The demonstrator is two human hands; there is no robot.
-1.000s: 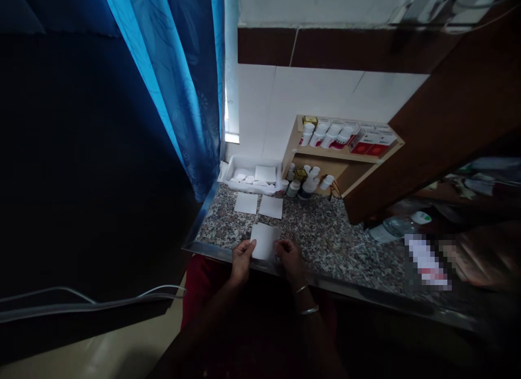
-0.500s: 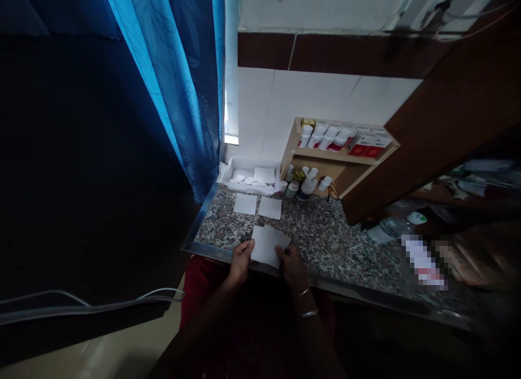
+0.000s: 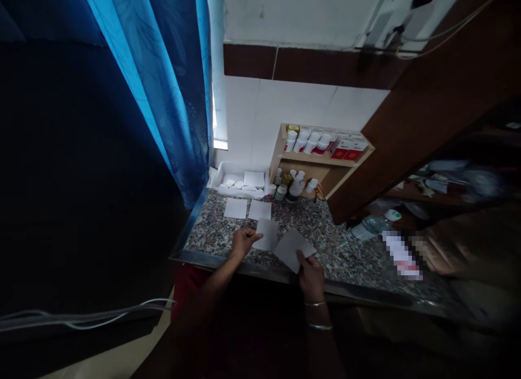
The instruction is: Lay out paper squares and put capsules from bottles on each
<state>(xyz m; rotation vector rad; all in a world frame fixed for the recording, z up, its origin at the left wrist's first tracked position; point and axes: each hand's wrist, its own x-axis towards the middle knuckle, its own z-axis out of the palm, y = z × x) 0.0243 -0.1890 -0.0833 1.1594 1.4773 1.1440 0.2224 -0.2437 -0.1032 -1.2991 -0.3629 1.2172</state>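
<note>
My left hand (image 3: 244,241) pinches the left edge of one white paper square (image 3: 266,235), just above the speckled stone counter (image 3: 337,265). To its right, my right hand (image 3: 311,275) grips the lower right side of another paper square (image 3: 294,250), which is tilted and turned cornerwise. Its thumb lies on top of the sheet. Behind them, two more squares lie flat side by side: a left one (image 3: 235,208) and a right one (image 3: 260,209). A white plastic tray (image 3: 217,184) at the back holds a white square and several small folded white pieces.
Beside the tray stands a wooden shelf (image 3: 280,140) with white bottles (image 3: 311,143) and red-and-white boxes (image 3: 349,149). A clear plastic bottle (image 3: 371,227) lies toward the right. A blue curtain (image 3: 163,86) hangs on the left, and a metal strip (image 3: 252,270) edges the counter's front.
The two overlapping paper squares have come apart. My right hand has carried one to the right, while the other stays in my left hand. The whole view has shifted slightly.
</note>
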